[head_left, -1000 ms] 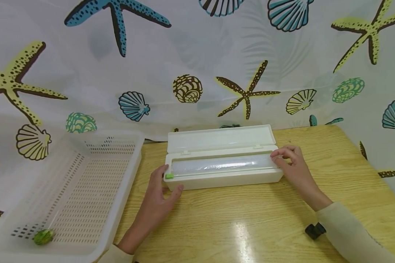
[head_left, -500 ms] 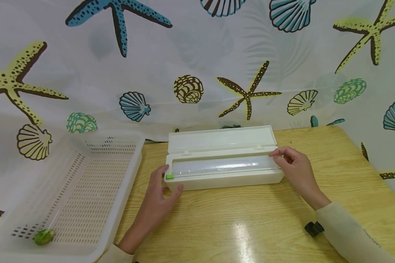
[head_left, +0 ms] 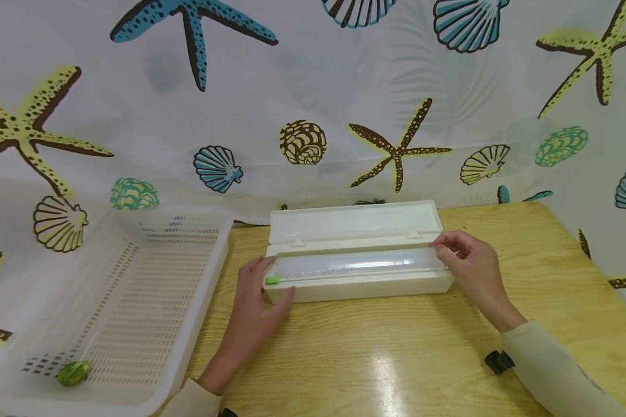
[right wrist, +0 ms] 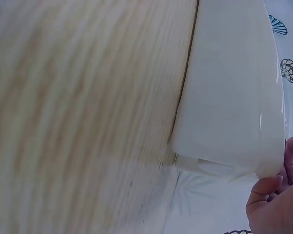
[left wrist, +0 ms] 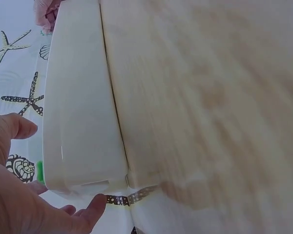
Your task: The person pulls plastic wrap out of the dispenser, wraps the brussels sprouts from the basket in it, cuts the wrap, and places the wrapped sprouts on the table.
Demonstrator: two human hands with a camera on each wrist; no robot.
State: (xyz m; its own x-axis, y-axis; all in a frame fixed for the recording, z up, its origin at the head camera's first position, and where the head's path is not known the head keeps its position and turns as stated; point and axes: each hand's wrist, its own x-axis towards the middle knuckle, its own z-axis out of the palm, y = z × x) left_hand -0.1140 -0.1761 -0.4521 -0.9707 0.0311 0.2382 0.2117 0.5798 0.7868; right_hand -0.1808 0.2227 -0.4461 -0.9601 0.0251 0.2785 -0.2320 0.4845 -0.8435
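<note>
A long white cling film dispenser (head_left: pixel 360 288) stands on the table with its lid (head_left: pixel 355 223) tipped back. Inside lies a shiny roll of cling film (head_left: pixel 355 263); a green slide cutter (head_left: pixel 273 280) sits at the front left corner. My left hand (head_left: pixel 255 307) is at the left end, fingers on the rim and thumb by the front. In the left wrist view its thumb (left wrist: pixel 24 127) looks apart from the dispenser. My right hand (head_left: pixel 472 269) is at the right end, thumb and forefinger pinching what looks like the film's edge. The pinch itself is partly hidden.
A white perforated basket (head_left: pixel 206 289) stands on the left, with a small green leafy vegetable (head_left: pixel 73 373) in its near corner. The wooden table (head_left: pixel 355 359) extends in front and to the right. A sea-patterned curtain (head_left: pixel 261 98) hangs behind the dispenser.
My left hand's fingers have shifted a little further over the dispenser's left rim. The right hand has barely moved at the film's right end. The view has shifted slightly.
</note>
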